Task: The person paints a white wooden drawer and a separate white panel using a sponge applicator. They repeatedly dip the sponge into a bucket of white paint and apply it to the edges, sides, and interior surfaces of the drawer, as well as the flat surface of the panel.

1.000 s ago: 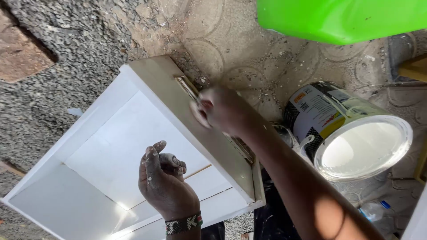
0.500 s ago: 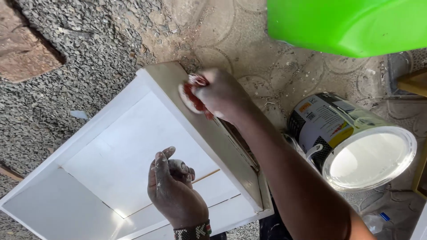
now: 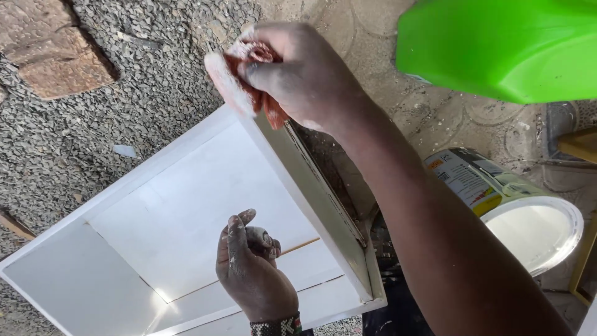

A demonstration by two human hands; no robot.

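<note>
Two hands: your right hand [image 3: 298, 74] pinches red sandpaper [image 3: 249, 81] against the white cabinet [image 3: 155, 218] corner; your left hand [image 3: 252, 267], fist closed on nothing visible, rests inside.

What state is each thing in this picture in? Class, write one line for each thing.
white box frame: lying open side up on the gravel, painted white.
sandpaper: folded, pressed on the frame's top corner.
right hand: closed on the sandpaper.
left hand: loosely curled inside the frame, dusted white, holding nothing that shows.
paint bucket: open, white inside.
green container: only partly in view; state unclear.
</note>
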